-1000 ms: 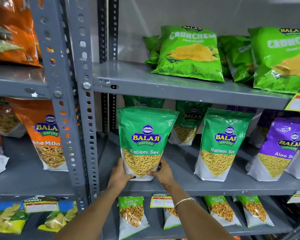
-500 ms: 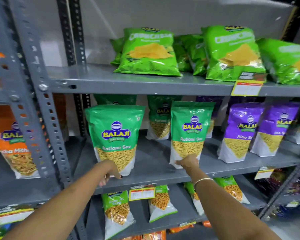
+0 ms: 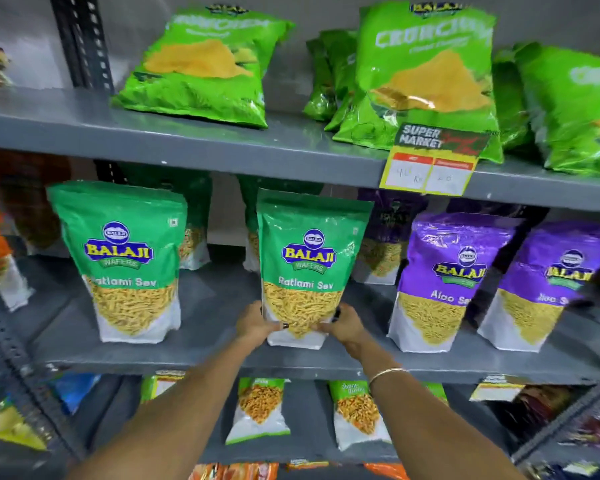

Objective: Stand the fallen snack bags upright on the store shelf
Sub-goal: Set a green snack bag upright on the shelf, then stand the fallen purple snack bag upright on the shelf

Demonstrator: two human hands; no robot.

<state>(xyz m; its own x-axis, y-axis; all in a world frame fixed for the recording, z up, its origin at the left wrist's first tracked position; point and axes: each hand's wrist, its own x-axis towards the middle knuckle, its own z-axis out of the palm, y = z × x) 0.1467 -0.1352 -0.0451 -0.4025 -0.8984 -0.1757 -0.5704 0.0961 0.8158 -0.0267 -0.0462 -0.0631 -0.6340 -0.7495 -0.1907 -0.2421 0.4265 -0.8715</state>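
Both hands, left hand (image 3: 255,322) and right hand (image 3: 343,323), are gripping the base of the middle Ratlami Sev bag (image 3: 309,265) with closed fingers, steadying it upright on the middle shelf (image 3: 205,344). Neighbouring bags beside it are already standing; fallen ones are not showing.

A shop: price tag (image 3: 433,164) on stocked metal shelf (image 3: 222,147).

Both arms reach forward; left hand (image 3: 255,323) and right hand (image 3: 343,323) curl inward, palms facing.
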